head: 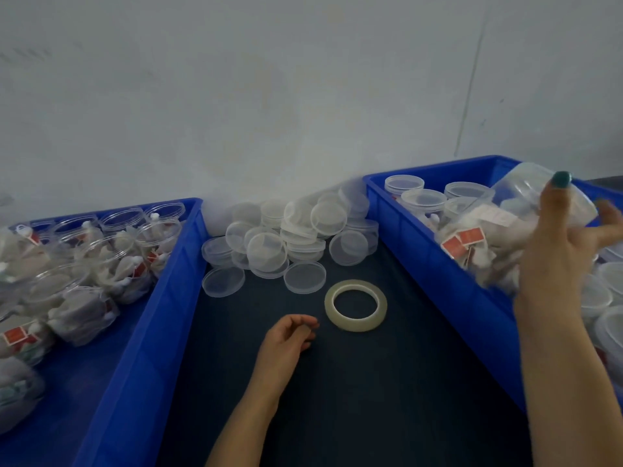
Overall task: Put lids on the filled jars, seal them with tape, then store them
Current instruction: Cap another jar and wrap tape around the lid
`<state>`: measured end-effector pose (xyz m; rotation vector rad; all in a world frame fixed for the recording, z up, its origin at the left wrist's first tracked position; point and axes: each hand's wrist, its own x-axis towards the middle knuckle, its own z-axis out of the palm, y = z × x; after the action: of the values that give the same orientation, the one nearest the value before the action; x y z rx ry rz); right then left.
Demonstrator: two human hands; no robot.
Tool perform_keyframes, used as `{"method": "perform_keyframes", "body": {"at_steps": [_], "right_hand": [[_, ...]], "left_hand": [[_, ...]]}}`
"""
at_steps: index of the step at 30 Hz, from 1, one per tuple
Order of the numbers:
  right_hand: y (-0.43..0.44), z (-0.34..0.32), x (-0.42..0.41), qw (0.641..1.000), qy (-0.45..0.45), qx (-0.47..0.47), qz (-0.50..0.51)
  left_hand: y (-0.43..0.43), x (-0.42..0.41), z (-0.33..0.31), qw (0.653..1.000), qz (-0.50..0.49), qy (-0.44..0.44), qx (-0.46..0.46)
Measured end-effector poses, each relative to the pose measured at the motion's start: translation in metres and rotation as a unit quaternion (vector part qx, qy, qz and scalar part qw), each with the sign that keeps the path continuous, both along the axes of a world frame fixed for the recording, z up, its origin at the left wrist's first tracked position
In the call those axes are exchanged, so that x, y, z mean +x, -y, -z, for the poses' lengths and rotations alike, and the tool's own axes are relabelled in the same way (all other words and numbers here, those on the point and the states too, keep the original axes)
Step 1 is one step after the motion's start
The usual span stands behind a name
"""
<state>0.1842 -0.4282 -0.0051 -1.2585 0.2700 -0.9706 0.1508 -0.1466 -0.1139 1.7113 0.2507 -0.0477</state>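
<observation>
My left grip [290,335] rests on the dark worktop [337,392], fingers loosely curled and holding nothing, just beside the tape roll [355,305], which lies flat. My right grip [556,254] grasps a filled jar [505,224], thumb on top, holding it tilted above the right bin [404,237]; it is blurred, so I cannot tell whether it has a lid on. Lidded jars [424,198] stand in that bin. A pile of clear lids [290,241] sits against the wall between the two bins. The left bin [151,298] holds open jars [111,261] stuffed with white bags.
</observation>
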Motion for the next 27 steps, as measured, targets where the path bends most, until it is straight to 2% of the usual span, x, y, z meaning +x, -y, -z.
{"method": "perform_keyframes", "body": {"at_steps": [3, 6, 10, 17, 24, 27], "right_hand": [[0.007, 0.000, 0.006, 0.998, -0.040, 0.047, 0.031], [0.011, 0.002, 0.005, 0.997, -0.038, 0.041, 0.057], [0.013, 0.002, 0.003, 0.995, -0.063, -0.008, 0.076], [0.000, -0.012, 0.012, 0.969, -0.144, -0.162, 0.118], [0.014, -0.015, 0.024, 0.952, -0.204, -0.170, 0.151], [0.006, 0.000, 0.023, 0.922, -0.303, -0.208, 0.122]], "left_hand": [[0.000, 0.001, 0.000, 1.000, 0.004, 0.002, 0.007], [-0.001, 0.000, 0.000, 1.000, 0.001, 0.004, 0.005], [-0.002, 0.000, 0.001, 1.000, 0.001, 0.006, 0.003], [-0.003, -0.001, 0.001, 1.000, 0.006, 0.009, 0.017], [-0.004, -0.001, 0.003, 0.999, 0.015, 0.008, 0.034], [-0.002, -0.001, 0.003, 0.999, 0.019, 0.004, 0.050]]}}
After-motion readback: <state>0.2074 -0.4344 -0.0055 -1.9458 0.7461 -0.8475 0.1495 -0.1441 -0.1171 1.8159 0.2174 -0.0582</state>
